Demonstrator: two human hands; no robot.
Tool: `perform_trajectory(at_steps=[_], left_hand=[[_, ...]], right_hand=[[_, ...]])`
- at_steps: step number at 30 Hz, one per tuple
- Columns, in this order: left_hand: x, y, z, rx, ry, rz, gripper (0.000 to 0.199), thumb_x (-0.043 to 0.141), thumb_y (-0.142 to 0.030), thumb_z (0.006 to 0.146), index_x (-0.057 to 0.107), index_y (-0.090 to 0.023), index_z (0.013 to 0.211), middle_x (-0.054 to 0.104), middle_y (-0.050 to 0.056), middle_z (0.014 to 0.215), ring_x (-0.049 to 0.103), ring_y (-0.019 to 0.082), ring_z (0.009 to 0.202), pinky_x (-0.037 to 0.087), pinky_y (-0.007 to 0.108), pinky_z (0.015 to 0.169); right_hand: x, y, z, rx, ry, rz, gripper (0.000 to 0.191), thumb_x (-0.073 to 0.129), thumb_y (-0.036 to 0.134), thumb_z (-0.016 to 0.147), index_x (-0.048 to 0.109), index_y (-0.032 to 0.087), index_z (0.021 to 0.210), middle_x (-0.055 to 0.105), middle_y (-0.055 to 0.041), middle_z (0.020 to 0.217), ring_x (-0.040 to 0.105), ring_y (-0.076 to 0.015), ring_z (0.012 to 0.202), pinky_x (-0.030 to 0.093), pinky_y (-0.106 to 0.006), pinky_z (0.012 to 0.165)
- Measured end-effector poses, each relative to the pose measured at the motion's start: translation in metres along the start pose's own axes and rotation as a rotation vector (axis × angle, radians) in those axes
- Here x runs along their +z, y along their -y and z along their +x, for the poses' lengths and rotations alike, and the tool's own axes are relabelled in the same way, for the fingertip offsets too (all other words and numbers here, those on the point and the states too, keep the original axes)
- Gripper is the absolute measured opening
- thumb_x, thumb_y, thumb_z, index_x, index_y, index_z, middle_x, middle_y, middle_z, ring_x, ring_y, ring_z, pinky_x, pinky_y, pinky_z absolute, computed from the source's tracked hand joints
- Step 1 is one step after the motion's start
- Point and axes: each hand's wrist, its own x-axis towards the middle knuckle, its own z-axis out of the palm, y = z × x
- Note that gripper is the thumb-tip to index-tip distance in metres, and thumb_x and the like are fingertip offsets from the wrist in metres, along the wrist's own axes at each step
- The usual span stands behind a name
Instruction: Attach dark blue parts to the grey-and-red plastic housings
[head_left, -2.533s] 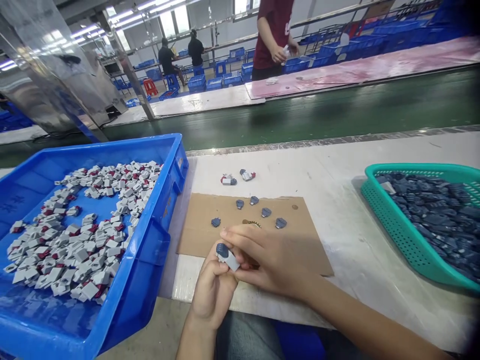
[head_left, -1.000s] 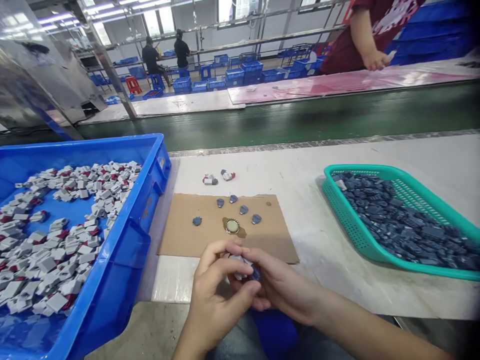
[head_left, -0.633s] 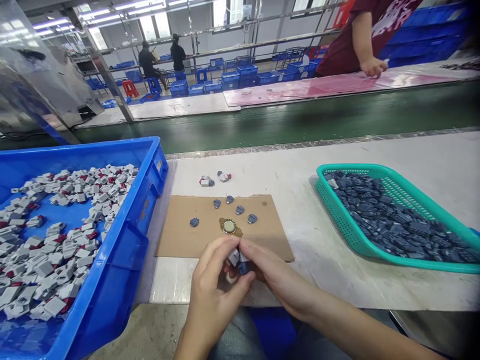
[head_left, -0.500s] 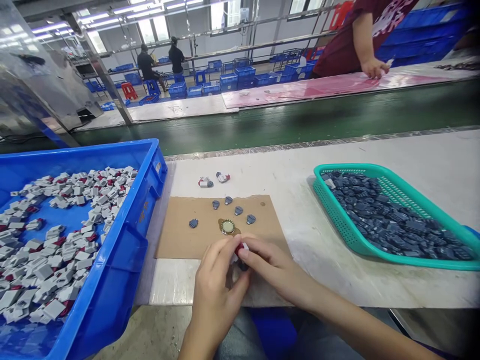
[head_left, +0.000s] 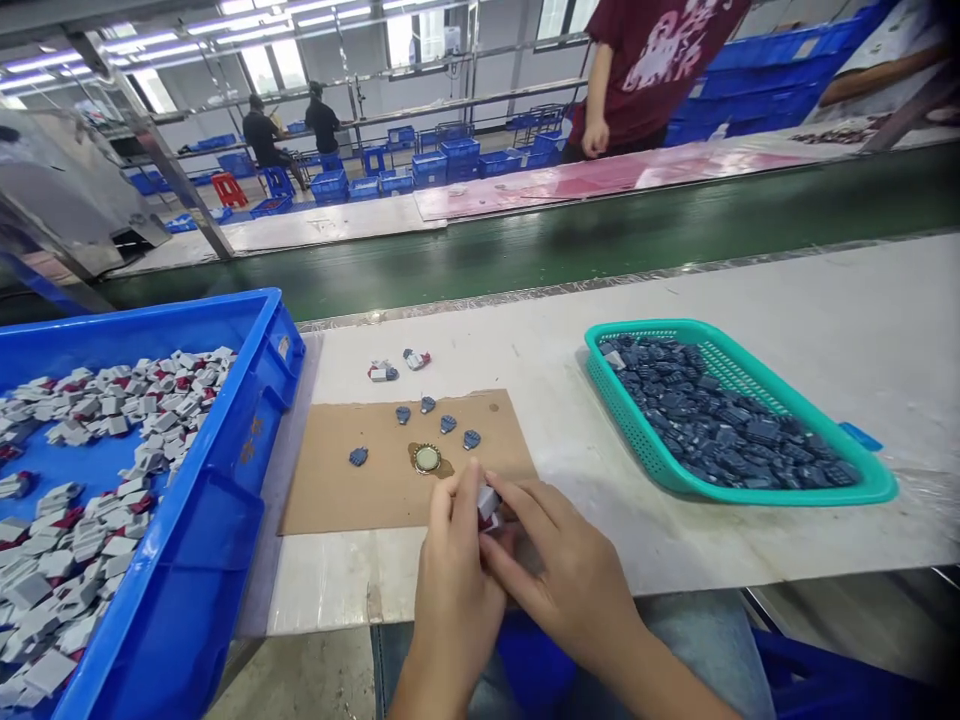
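Fingertips of both hands close round one small grey part with a red bit showing at its lower edge, held just above the near edge of the cardboard sheet. Half a second ago the same piece sat between the same fingers with its red end uppermost; now the grey face is up, so it has been turned in the grip. A moment before that, a dark blue cap was visible against it, and no blue shows on it now. My reading is that the cap has been pressed home or is hidden under the fingers; the pictures do not settle which.

The left hand pinches the part from its left side, thumb and forefinger drawn close together, the other fingers curled loosely behind. The right hand meets it from the right, forefinger and thumb laid against the piece, fingers nearly straight and only slightly parted. Neither hand is slack; both grasp the same part.

Beyond the hands, a round brass-rimmed disc lies on the cardboard among five loose blue caps. Two grey-and-red pieces lie on the white bench past the sheet. The blue crate of grey parts stands at the left, the teal basket of dark blue caps at the right. Across the green conveyor a person in a maroon shirt stands.
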Motion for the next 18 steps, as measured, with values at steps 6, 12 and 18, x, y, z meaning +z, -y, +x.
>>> perform_trajectory(at_steps=[6,12,18], left_hand=[[0.005,0.002,-0.012,0.04,0.122,0.042,0.061,0.037,-0.008,0.083,0.017,-0.024,0.138,0.032,0.009,0.139,0.034,0.021,0.127,0.038,0.034,0.099],[-0.014,0.0,0.016,0.143,0.193,0.054,0.034,0.035,-0.017,0.088,0.047,-0.02,0.119,0.057,0.009,0.116,0.053,0.018,0.107,0.045,0.033,0.091],[-0.027,-0.021,0.067,0.288,0.017,0.26,0.023,0.039,-0.021,0.087,0.057,-0.017,0.101,0.061,0.008,0.105,0.053,0.021,0.098,0.043,0.036,0.084]], right_hand=[[-0.006,-0.016,0.01,-0.033,0.046,-0.162,0.024,0.043,0.029,0.085,0.054,0.014,0.1,0.061,-0.0072,0.085,0.057,-0.0184,0.073,0.044,-0.029,0.061],[-0.003,-0.038,0.03,-0.04,0.224,-0.236,0.026,0.029,0.021,0.087,0.054,0.012,0.09,0.061,-0.0062,0.068,0.056,-0.0175,0.062,0.035,-0.027,0.052],[0.002,-0.038,0.038,-0.153,0.313,-0.186,0.023,0.038,0.025,0.084,0.057,0.014,0.082,0.06,-0.0068,0.07,0.053,-0.0178,0.059,0.031,-0.028,0.05]])
